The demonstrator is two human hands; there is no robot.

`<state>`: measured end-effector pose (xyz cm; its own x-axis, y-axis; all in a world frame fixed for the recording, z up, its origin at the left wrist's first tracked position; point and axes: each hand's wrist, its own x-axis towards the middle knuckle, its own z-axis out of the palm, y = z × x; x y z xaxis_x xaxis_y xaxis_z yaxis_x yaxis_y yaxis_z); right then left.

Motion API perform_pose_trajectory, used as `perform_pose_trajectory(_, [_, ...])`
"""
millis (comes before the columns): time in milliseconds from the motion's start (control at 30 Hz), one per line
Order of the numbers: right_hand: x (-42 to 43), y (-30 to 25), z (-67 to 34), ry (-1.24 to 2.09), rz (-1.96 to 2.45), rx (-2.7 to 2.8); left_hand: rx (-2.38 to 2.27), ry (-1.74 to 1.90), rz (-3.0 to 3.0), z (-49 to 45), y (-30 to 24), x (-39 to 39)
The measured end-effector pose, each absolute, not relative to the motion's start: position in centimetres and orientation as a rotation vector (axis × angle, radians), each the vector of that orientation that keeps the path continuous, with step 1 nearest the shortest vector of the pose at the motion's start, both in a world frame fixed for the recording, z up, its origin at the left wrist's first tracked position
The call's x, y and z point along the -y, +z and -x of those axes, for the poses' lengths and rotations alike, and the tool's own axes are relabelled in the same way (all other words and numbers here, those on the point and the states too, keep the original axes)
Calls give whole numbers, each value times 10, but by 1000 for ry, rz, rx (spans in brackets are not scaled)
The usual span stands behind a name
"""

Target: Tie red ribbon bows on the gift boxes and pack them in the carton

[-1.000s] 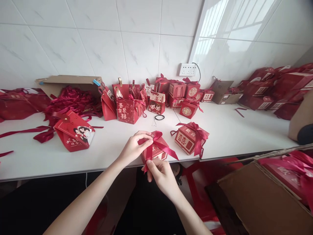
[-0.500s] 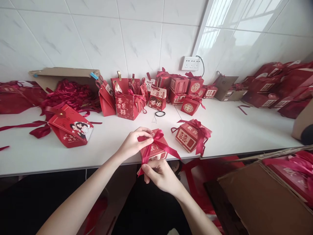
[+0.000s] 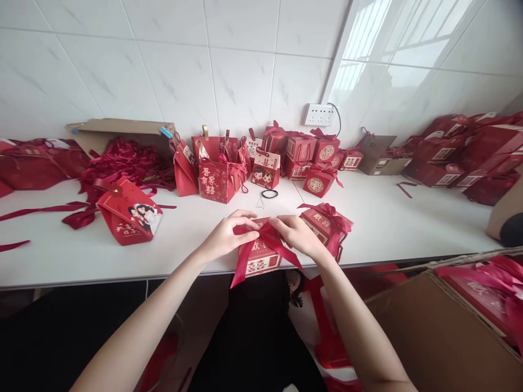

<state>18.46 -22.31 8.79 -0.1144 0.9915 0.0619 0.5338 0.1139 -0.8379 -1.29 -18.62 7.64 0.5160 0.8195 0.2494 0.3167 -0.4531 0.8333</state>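
Note:
A red gift box (image 3: 263,263) with gold lettering sits at the table's front edge before me. Across its top lies a dark red ribbon (image 3: 269,238) tied in a bow, its two tails hanging down the front. My left hand (image 3: 229,234) pinches the bow from the left, thumb and fingers closed on a loop. From the right, my right hand (image 3: 295,233) has its fingertips closed on the other side of the bow. Just right of it stands a similar box (image 3: 322,220) with a finished-looking bow, partly hidden by my right hand.
A bride-and-groom box (image 3: 129,212) stands to the left, before a carton of ribbons (image 3: 126,158). Several red boxes (image 3: 300,147) line the wall under a power strip (image 3: 319,115). A black hair tie (image 3: 269,194) lies mid-table. An open carton (image 3: 445,321) is at lower right.
My right hand has let go of the hanging ribbon tail and moved up to the bow. My left hand stays at the bow. The view has shifted slightly.

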Motion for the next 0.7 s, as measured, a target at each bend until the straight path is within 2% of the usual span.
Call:
perform_pose_trajectory(100, [228, 80, -184, 965, 1375, 1673, -1238, 1156, -1831, 19, 72, 201])
perform_pose_trajectory(200, [234, 73, -184, 905, 1382, 1635, -1483, 1139, -1631, 21, 67, 214])
perform_pose_trajectory(300, [237, 68, -182, 870, 1377, 1576, -1417, 1036, -1656, 17, 66, 221])
perform_pose_trajectory(700, [242, 38, -175, 1105, 1035, 1201, -1198, 1208, -1513, 5, 46, 221])
